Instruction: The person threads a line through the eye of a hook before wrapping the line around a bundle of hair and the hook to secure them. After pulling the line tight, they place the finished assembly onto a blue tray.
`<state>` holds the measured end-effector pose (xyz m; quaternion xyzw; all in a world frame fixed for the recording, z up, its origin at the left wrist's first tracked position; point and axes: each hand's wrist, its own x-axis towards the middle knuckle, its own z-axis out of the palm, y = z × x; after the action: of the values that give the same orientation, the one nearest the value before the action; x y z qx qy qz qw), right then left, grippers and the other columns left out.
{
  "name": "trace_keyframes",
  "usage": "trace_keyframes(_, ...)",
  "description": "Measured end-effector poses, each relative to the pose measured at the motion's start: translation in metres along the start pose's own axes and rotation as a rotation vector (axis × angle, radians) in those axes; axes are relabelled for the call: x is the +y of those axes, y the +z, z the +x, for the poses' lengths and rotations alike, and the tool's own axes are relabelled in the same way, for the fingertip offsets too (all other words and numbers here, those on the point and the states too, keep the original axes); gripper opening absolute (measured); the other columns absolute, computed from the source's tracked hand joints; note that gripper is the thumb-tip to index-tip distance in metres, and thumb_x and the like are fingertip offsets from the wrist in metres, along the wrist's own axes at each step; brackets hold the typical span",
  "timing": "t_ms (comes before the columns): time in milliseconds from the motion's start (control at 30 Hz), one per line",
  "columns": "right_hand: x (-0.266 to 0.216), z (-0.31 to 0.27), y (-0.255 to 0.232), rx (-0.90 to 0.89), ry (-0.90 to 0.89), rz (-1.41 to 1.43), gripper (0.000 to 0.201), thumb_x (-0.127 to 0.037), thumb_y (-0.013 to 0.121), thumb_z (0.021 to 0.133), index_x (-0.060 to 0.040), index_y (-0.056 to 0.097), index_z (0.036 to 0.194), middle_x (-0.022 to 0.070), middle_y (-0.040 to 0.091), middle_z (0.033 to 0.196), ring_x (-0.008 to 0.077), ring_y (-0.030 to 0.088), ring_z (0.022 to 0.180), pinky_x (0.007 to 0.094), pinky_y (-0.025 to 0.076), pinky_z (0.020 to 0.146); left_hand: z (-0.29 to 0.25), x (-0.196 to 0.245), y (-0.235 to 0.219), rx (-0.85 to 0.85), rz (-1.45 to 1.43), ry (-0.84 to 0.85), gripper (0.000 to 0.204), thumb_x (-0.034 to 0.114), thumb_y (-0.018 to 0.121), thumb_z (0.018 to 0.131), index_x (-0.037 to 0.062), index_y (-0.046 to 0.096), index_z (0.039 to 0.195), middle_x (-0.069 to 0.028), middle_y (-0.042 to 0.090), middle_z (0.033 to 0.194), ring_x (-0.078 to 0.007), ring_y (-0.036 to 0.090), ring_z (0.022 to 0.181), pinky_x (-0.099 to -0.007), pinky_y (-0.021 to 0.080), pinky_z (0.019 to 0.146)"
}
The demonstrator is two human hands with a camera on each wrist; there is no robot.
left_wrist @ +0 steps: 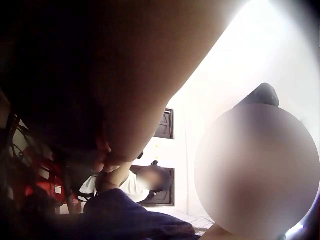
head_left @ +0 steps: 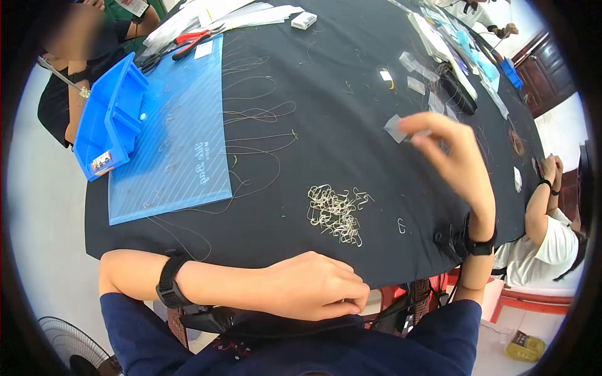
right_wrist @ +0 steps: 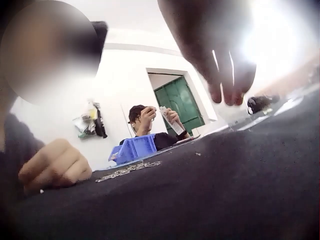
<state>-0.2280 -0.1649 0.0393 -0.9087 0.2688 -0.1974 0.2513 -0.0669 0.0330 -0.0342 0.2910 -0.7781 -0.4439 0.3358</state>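
Observation:
My left hand [head_left: 316, 285] rests at the table's near edge with its fingers loosely curled and nothing visible in it. Farther out on the right, my right hand [head_left: 458, 160] is raised over the black cloth, fingers extended, thumb tip apart from the index tip. A small clear plastic bag [head_left: 393, 129] shows right at these fingertips in the head view; whether they touch it I cannot tell. Between the hands lies a pile of small pale metal hooks [head_left: 335, 213], with a single hook [head_left: 401, 225] off to its right.
A blue file bag [head_left: 182, 138] carries thin looped lines and a blue bin [head_left: 110, 119]. Red-handled pliers [head_left: 191, 41] lie at its far end. More clear bags [head_left: 416, 84] and a black pouch [head_left: 456, 88] sit at right. Other people sit around the table.

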Motion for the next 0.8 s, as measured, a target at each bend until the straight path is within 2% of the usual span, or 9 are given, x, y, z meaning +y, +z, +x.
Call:
trace_keyframes(67, 0.016, 0.007, -0.009, 0.037, 0.086, -0.215, 0.022, 0.002, 0.064, 0.079, -0.0015, 0.067, 0.101, 0.0092, 0.068, 0.101, 0.0174, 0.062, 0.084, 0.0299, 0.048, 0.071, 0.000, 0.004, -0.002, -0.016, -0.044, -0.040, 0.006, 0.015, 0.063, 0.086, 0.0095, 0.060, 0.086, -0.0025, 0.062, 0.078, -0.0213, 0.062, 0.077, -0.0341, 0.050, 0.063)
trace_keyframes(167, 0.037, 0.009, -0.009, 0.033, 0.077, -0.283, 0.025, 0.003, 0.065, 0.076, -0.0023, 0.067, 0.101, 0.0084, 0.067, 0.097, 0.0170, 0.060, 0.081, 0.0308, 0.046, 0.068, 0.001, 0.005, -0.003, -0.026, -0.058, -0.056, 0.008, 0.015, 0.062, 0.086, 0.0082, 0.058, 0.084, -0.0046, 0.062, 0.078, -0.0238, 0.062, 0.079, -0.0363, 0.050, 0.066)
trace_keyframes(300, 0.039, 0.009, -0.005, -0.045, -0.001, -0.230, 0.029, 0.003, 0.066, 0.076, -0.0031, 0.066, 0.104, 0.0075, 0.066, 0.096, 0.0181, 0.061, 0.086, 0.0295, 0.047, 0.071, 0.000, 0.004, -0.003, -0.041, -0.033, -0.054, 0.008, 0.015, 0.062, 0.086, 0.0082, 0.058, 0.085, -0.0047, 0.062, 0.078, -0.0241, 0.062, 0.078, -0.0366, 0.050, 0.066)
trace_keyframes(400, 0.041, 0.010, 0.001, -0.006, -0.028, -0.212, 0.032, 0.003, 0.066, 0.076, -0.0038, 0.065, 0.107, 0.0075, 0.066, 0.098, 0.0195, 0.062, 0.089, 0.0297, 0.047, 0.073, 0.000, -0.001, 0.000, 0.015, 0.005, 0.024, 0.004, 0.015, 0.063, 0.087, 0.0119, 0.061, 0.088, 0.0018, 0.060, 0.077, -0.0160, 0.060, 0.072, -0.0305, 0.049, 0.055)
trace_keyframes(567, 0.038, 0.011, 0.012, 0.038, -0.017, -0.236, 0.042, 0.002, 0.067, 0.075, -0.0058, 0.061, 0.116, 0.0080, 0.063, 0.110, 0.0224, 0.058, 0.100, 0.0312, 0.046, 0.082, 0.000, -0.001, 0.000, 0.009, 0.015, 0.023, 0.004, 0.015, 0.063, 0.087, 0.0115, 0.061, 0.088, 0.0013, 0.060, 0.078, -0.0162, 0.060, 0.072, -0.0305, 0.049, 0.055)
trace_keyframes(667, 0.035, 0.014, 0.015, -0.062, -0.199, -0.251, 0.047, 0.001, 0.066, 0.076, -0.0065, 0.058, 0.122, 0.0067, 0.059, 0.117, 0.0229, 0.053, 0.107, 0.0321, 0.043, 0.089, 0.000, -0.001, 0.000, 0.003, 0.018, 0.022, 0.005, 0.015, 0.063, 0.087, 0.0110, 0.061, 0.088, 0.0009, 0.060, 0.078, -0.0167, 0.060, 0.073, -0.0306, 0.049, 0.056)
trace_keyframes(700, 0.029, 0.014, 0.012, -0.099, -0.185, -0.281, 0.047, 0.002, 0.065, 0.076, -0.0058, 0.058, 0.122, 0.0056, 0.058, 0.117, 0.0223, 0.050, 0.107, 0.0332, 0.040, 0.092, 0.000, -0.001, -0.001, 0.002, 0.019, 0.023, 0.005, 0.015, 0.063, 0.087, 0.0108, 0.061, 0.088, 0.0007, 0.060, 0.078, -0.0169, 0.060, 0.073, -0.0306, 0.050, 0.056)
trace_keyframes(800, 0.026, 0.012, 0.008, -0.179, -0.131, -0.271, 0.043, 0.000, 0.067, 0.075, -0.0058, 0.060, 0.117, 0.0043, 0.059, 0.110, 0.0201, 0.051, 0.100, 0.0318, 0.041, 0.086, -0.001, -0.003, 0.001, 0.025, 0.011, 0.043, 0.005, 0.015, 0.063, 0.087, 0.0106, 0.061, 0.087, 0.0005, 0.061, 0.079, -0.0169, 0.061, 0.073, -0.0306, 0.050, 0.057)
